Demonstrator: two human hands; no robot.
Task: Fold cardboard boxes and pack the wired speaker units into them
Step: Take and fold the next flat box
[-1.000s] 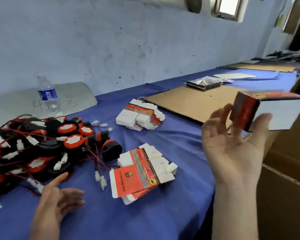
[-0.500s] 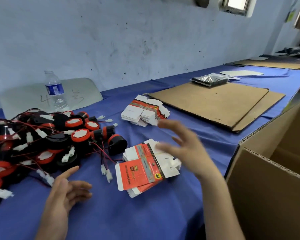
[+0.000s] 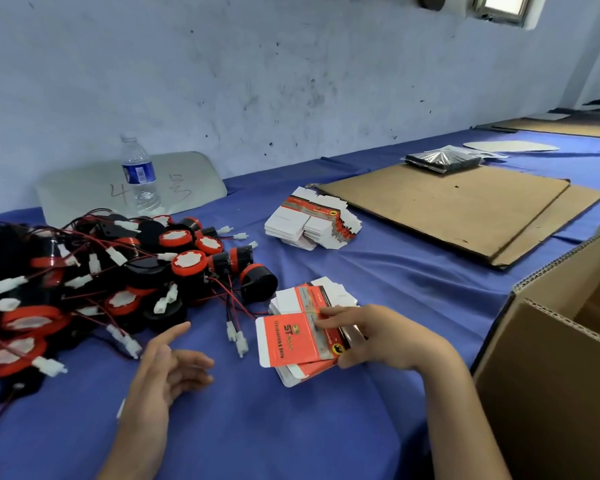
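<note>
Orange flat cartons [image 3: 293,342] pinched by right hand [image 3: 390,339] fingers; left hand [image 3: 167,370] fingers spread.

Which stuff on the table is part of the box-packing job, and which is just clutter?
In the job:
- near stack of flat boxes, pinched by the right hand
- far stack of flat boxes
- pile of wired speaker units
- left hand, open beside the pile
- probably the open carton

Lying about:
- water bottle
- cardboard sheets
- wrapped dark packet
- pale panel behind the bottle
</note>
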